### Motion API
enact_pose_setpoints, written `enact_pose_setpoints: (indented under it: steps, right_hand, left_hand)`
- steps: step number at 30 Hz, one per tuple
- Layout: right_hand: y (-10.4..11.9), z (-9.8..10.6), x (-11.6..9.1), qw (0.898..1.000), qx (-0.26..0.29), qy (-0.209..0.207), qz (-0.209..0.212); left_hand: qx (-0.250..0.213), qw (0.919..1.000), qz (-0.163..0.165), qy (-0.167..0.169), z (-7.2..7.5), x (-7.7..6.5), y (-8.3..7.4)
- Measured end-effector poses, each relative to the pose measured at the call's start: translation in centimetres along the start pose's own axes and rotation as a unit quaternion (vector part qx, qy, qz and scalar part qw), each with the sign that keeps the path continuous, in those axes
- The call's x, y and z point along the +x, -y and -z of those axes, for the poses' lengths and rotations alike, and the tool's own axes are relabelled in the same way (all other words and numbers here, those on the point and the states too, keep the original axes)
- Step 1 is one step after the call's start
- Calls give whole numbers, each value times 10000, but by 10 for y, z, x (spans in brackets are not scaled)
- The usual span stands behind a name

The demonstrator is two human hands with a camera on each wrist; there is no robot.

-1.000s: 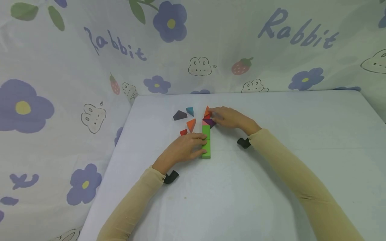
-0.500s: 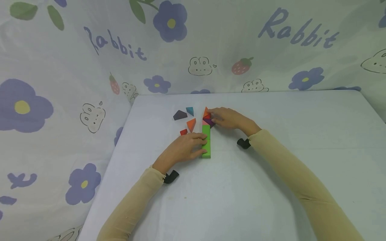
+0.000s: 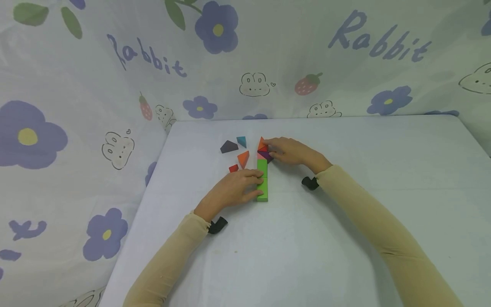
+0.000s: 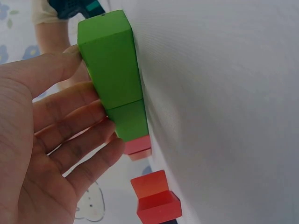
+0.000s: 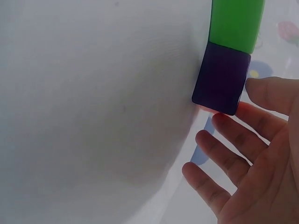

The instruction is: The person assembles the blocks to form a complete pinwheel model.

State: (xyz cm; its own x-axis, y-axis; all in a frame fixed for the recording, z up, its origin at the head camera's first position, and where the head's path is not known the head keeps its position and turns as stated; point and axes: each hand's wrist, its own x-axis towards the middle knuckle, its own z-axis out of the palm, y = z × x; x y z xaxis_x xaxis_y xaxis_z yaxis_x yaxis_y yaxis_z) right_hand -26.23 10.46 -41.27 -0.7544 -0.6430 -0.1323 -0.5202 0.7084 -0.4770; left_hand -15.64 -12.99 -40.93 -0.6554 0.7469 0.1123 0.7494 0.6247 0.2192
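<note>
Two green blocks (image 3: pixel 262 189) lie end to end on the table. My left hand (image 3: pixel 235 187) rests its extended fingertips on them from the left side; in the left wrist view the thumb touches the near green block (image 4: pixel 114 60). Beyond them lie a pink block (image 3: pixel 261 156), a purple triangular block (image 3: pixel 267 156), a red block (image 3: pixel 263 149) and an orange triangular block (image 3: pixel 261 142). My right hand (image 3: pixel 289 150) touches this far group from the right with fairly straight fingers. In the right wrist view, its thumb is at the purple block (image 5: pixel 222 78).
Left of the row lie a dark grey block (image 3: pixel 229 146), a blue triangular block (image 3: pixel 241 141), another orange triangular block (image 3: pixel 243 158) and a small red block (image 3: pixel 233 168). A white cloth covers the table (image 3: pixel 345 238). A patterned curtain (image 3: pixel 284 51) hangs behind it.
The orange, red and purple blocks have shifted slightly left, lining up more with the green blocks, with my right hand's fingers against them. My left hand has stayed in place.
</note>
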Motion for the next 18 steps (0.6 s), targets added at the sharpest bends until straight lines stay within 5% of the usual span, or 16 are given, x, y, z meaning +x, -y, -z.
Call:
enact_pose_setpoints:
  steps: [18]
  right_hand:
    - [3, 1, -2, 9985, -382, -256, 307]
  left_hand:
    - [-29, 10000, -55, 8, 1, 1, 0]
